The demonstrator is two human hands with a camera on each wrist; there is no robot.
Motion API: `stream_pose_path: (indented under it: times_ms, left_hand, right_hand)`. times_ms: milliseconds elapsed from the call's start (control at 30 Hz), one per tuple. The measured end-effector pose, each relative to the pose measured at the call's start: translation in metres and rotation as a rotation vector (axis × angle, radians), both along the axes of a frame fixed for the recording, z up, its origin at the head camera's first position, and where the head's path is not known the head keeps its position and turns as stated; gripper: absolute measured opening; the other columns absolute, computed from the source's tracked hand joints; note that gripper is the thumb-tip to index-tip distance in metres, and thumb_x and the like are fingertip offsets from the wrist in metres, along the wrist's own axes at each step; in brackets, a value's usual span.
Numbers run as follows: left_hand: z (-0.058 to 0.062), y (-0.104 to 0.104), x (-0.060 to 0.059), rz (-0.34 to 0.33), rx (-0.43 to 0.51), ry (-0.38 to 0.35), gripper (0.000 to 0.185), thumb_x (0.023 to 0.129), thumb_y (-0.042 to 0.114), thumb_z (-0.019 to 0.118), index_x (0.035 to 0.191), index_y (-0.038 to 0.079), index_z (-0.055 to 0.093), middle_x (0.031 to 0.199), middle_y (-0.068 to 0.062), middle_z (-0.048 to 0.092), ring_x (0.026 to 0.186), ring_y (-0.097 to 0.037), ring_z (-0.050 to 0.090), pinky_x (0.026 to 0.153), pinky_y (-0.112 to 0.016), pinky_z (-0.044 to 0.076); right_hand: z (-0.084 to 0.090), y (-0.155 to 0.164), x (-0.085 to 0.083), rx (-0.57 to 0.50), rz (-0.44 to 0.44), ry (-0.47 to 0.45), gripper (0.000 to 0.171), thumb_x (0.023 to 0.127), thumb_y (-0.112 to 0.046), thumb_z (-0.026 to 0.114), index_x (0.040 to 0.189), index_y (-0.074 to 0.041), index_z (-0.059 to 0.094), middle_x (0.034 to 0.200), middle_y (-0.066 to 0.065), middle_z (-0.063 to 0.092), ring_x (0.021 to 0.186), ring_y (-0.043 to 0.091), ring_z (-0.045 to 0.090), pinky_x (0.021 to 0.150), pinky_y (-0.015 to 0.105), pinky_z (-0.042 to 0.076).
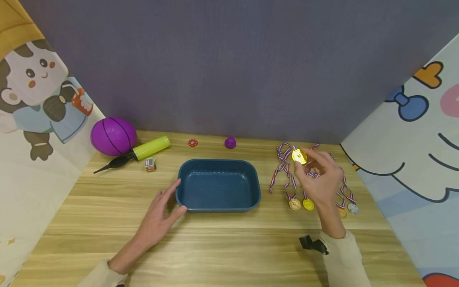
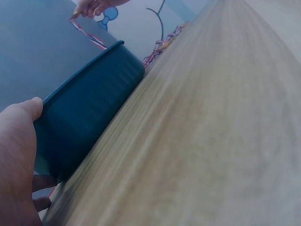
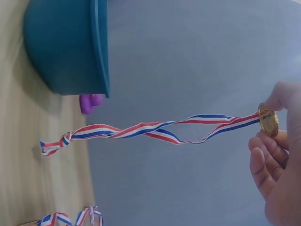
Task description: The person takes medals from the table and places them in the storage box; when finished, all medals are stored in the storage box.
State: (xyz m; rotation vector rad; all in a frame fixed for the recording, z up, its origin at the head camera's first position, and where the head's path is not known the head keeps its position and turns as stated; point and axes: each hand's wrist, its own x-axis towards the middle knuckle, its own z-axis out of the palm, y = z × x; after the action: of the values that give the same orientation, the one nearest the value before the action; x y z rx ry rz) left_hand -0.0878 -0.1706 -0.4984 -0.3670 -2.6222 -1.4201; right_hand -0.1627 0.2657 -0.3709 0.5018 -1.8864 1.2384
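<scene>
On your desk (image 1: 215, 251) sits the blue tub (image 1: 218, 210). It looks like smooth, stiff plastic, likely light and a bit slippery, so hold it by its rim. Your left grip (image 1: 157, 219) is spread at its left end, thumb on the rim. Up in the air, to the right of the tub, your right grip (image 1: 320, 179) pinches a gold medal (image 1: 299, 156). Its striped ribbon (image 3: 101, 131) hangs down, twisted and knotted near the end; it should be soft and floppy, and may swing or snag. The medal itself looks thin, hard and shiny, probably light, so pinch it by its edge.
</scene>
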Motion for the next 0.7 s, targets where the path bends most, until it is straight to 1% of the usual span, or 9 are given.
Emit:
stream_pose_path:
  times_ms: [133,300,433,700]
  left_hand:
    - [0.0,0.0,0.001,0.0,0.002,-0.001,0.077,0.108,0.032,0.073,0.175,0.034,0.036,0.174,-0.015,0.045,0.161,-0.054,0.032,0.131,-0.077,0.012]
    - [0.0,0.0,0.001,0.0,0.003,0.0,0.077,0.108,0.032,0.073,0.175,0.034,0.036,0.173,-0.015,0.045,0.162,-0.054,0.031,0.131,-0.078,0.012]
    - [0.001,0.0,0.001,-0.001,0.004,0.002,0.077,0.108,0.032,0.073,0.175,0.033,0.036,0.173,-0.016,0.046,0.161,-0.055,0.031,0.131,-0.078,0.012]
    - [0.001,0.001,0.001,-0.001,-0.007,0.018,0.077,0.108,0.031,0.073,0.175,0.031,0.036,0.172,-0.017,0.047,0.16,-0.052,0.037,0.133,-0.075,0.012]
  right_hand:
    - [0.004,-0.001,-0.001,-0.018,0.015,0.003,0.033,0.079,0.003,0.079,0.111,0.01,0.082,0.094,-0.001,0.068,0.07,0.003,0.063,0.065,0.012,0.054]
    - [0.01,-0.004,-0.002,-0.028,0.016,0.02,0.033,0.078,0.002,0.08,0.111,0.01,0.083,0.093,0.002,0.069,0.073,0.005,0.063,0.064,0.012,0.054]
    - [0.017,-0.007,-0.003,-0.042,0.024,0.035,0.033,0.078,0.002,0.08,0.11,0.011,0.082,0.093,0.001,0.069,0.073,0.006,0.063,0.064,0.013,0.054]
    - [0.028,-0.017,-0.002,-0.06,0.054,0.053,0.033,0.079,0.004,0.077,0.11,0.013,0.081,0.093,-0.001,0.069,0.072,0.007,0.063,0.066,0.014,0.055]
